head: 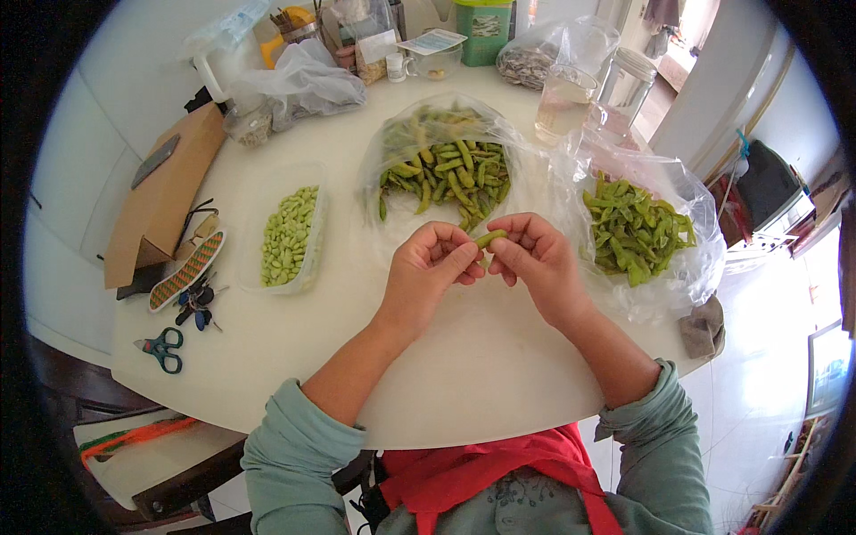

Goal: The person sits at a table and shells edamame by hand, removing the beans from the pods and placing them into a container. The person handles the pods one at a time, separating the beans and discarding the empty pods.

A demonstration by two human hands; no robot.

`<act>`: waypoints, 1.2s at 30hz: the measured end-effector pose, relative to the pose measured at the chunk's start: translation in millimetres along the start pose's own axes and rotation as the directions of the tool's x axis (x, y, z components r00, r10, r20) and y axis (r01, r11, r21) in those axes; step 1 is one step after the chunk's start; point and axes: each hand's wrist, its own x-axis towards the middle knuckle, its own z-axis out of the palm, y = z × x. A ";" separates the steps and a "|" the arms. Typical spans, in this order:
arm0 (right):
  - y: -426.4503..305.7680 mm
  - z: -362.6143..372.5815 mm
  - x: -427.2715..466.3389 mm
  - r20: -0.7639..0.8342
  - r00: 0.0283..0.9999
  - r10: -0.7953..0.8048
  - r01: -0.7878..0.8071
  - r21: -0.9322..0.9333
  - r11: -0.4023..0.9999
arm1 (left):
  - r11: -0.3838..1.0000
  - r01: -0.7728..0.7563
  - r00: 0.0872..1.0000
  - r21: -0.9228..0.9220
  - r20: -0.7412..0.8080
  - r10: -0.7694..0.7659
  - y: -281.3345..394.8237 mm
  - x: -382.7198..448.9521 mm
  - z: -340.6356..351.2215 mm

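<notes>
Between my two hands is one green soybean pod [490, 239], pinched at both ends over the white table. My left hand [435, 257] grips its left end with thumb and forefinger. The right end is between the thumb and fingers of my right hand [533, 257]. Just beyond my hands, a clear plastic bag [435, 110] lies open with a heap of whole pods [461, 174]. To the right, another clear bag [702, 221] holds flattened green pod shells [638, 231]. A translucent plastic container [319, 234] on the left holds shelled green beans [287, 237].
Scissors [162, 349], keys [195, 304] and a cardboard box [167, 194] lie along the left edge. A glass of liquid [565, 103], a lidded glass jar [626, 83] and a green tub [483, 33] stand at the back. A brown cloth [703, 328] sits at the right edge.
</notes>
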 end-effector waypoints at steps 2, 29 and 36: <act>1.7 -4.4 0.9 0.044 0.998 0.033 -0.041 0.193 0.980 | 0.997 -0.054 0.998 0.052 0.018 0.053 -2.1 0.4 0.2; -3.2 -5.3 -2.1 0.145 0.965 0.218 -0.252 0.291 0.923 | 0.817 0.510 0.821 -0.269 0.437 -0.369 2.3 -8.8 0.6; -5.1 -5.6 -4.5 0.065 0.967 0.246 -0.254 0.176 0.951 | 0.284 -0.497 0.801 0.820 0.308 0.513 -3.1 -11.0 7.1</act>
